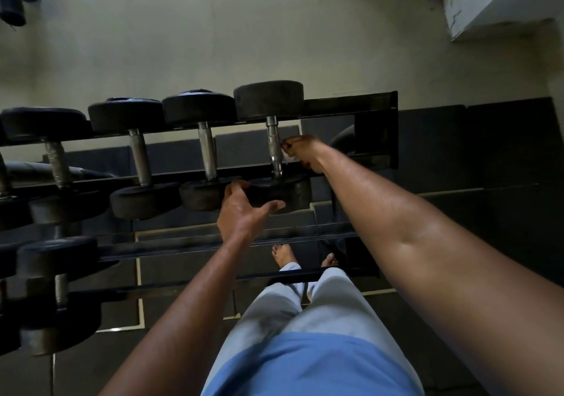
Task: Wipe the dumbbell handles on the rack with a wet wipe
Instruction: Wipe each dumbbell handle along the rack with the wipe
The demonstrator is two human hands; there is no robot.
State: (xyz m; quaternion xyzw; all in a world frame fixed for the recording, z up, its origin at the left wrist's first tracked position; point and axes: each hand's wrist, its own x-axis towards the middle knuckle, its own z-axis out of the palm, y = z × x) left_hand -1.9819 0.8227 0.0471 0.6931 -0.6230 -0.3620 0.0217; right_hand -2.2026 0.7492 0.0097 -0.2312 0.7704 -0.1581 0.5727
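Note:
Several black dumbbells lie across the top tier of a black rack (378,102). The rightmost dumbbell (268,97) has a steel handle (273,143). My right hand (302,151) is beside that handle and pinches a small white wet wipe (285,151) against its right side. My left hand (244,209) grips the near weight head (277,192) of the same dumbbell, thumb under its front, fingers over the top. The handles of the two neighbouring dumbbells (206,151) (139,157) are bare.
More dumbbells (58,261) sit on the lower tier at the left. Dark floor mats (488,151) lie under the rack, and my bare feet (283,255) stand by its base. A pale wall is behind; a white ledge (488,1) is at the top right.

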